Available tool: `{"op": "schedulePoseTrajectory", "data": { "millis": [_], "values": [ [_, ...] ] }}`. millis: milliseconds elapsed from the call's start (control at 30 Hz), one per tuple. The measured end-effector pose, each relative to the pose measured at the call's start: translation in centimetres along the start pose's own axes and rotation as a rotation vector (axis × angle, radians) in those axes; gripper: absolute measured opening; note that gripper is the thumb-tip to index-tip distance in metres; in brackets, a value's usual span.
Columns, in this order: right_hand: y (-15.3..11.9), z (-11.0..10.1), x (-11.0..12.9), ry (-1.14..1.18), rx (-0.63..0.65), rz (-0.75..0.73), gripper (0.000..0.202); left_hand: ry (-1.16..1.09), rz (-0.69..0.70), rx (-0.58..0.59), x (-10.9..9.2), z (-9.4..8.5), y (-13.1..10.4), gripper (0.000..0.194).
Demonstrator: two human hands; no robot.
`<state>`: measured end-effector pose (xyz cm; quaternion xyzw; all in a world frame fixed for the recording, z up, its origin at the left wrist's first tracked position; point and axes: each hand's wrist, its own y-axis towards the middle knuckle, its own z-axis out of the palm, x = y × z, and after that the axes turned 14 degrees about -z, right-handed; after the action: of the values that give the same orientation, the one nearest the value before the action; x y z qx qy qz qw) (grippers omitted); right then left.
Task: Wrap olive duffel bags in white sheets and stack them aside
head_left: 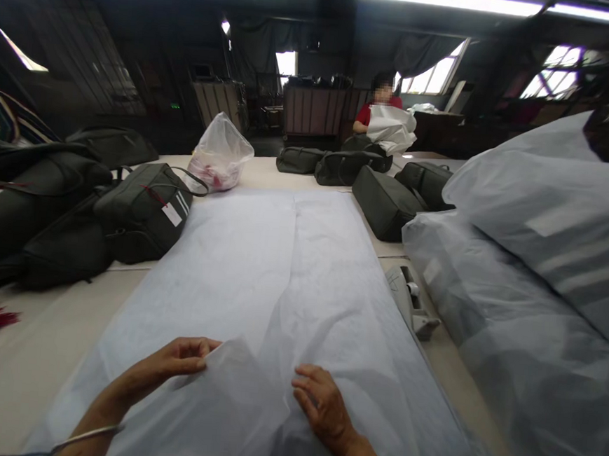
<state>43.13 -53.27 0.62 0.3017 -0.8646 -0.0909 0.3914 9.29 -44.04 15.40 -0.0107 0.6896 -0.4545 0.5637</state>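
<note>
- Dim workshop with strip lights overhead and bright windows at the back; a long pale table (24, 367) runs away from the camera.
- Spread flat down the table's middle lies a stack of white tissue paper (280, 268), the landmark for all else.
- At the paper's near edge, the left hand (167, 365) pinches a lifted corner of the top sheet between thumb and fingertips; a thin bangle sits on that wrist.
- Just right of that raised corner, the right hand (322, 405) rests on the paper, fingers loosely curled and spread, pressing down and gripping nothing.
- Left of the paper sit several dark bags (142, 208), one with a white tag, touching its edge.
- Beyond the paper's far left corner stands a clear plastic bag (219, 154) with red items inside.
- Right of the paper are large bundles wrapped in translucent plastic (533, 274); a tape dispenser (409, 296) lies between them and the paper.
- Past the paper's far end, more dark bags and a person in red (380, 107) holding white paper.
</note>
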Motion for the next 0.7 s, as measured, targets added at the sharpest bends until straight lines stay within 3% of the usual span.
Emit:
{"op": "schedulePoseTrajectory", "data": {
  "millis": [100, 233, 367, 467, 600, 700],
  "values": [
    [1.3, 1.8, -1.2, -0.227, 0.042, -0.024, 0.048, 0.107, -0.045, 0.053, 0.1, 1.2, 1.5, 0.031],
    [2.0, 4.6, -1.7, -0.321, 0.169, -0.039, 0.072, 0.302, -0.065, 0.042, 0.8, 3.1, 3.3, 0.021],
    [2.1, 6.5, -1.3, -0.370, 0.129, -0.081, 0.068, 0.414, -0.104, -0.012, 2.0, 4.8, 4.4, 0.005],
    [2.2, 7.6, -1.1, -0.380, 0.095, -0.100, 0.062, 0.416, -0.132, -0.045, 3.5, 5.8, 5.2, 0.004],
    [2.7, 8.6, -1.4, -0.381, 0.080, -0.041, 0.059, 0.449, -0.121, -0.089, 4.9, 6.2, 6.1, 0.014],
    [2.8, 7.9, -1.6, -0.354, 0.110, -0.003, 0.057, 0.472, -0.050, -0.124, 5.0, 6.2, 6.7, 0.029]
  ]
}}
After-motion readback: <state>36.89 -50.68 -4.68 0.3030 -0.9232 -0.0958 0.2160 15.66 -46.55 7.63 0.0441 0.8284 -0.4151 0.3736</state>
